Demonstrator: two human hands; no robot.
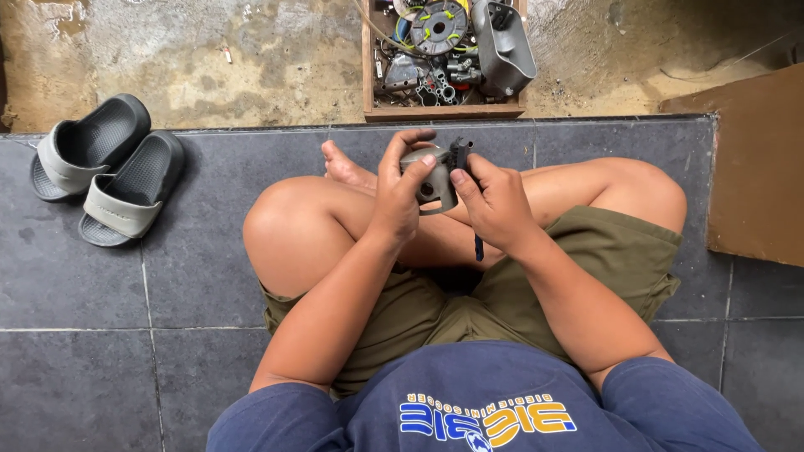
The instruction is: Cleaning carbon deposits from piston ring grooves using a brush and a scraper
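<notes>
I sit cross-legged on dark floor tiles. My left hand (400, 188) wraps around a small grey-tan metal piston (437, 186), fingers curled over its top. My right hand (496, 201) grips a dark hand tool (461, 152) whose tip sits against the piston's upper right side; a blue handle end (479, 248) pokes out below the palm. Both hands are held together above my crossed legs, near my bare foot (342, 167).
A wooden crate (366, 75) of metal engine parts, a round disc and a grey casing stands ahead on the concrete floor. A pair of grey-black sandals (109, 167) lies at left on the tiles. A brown board (754, 167) leans at right.
</notes>
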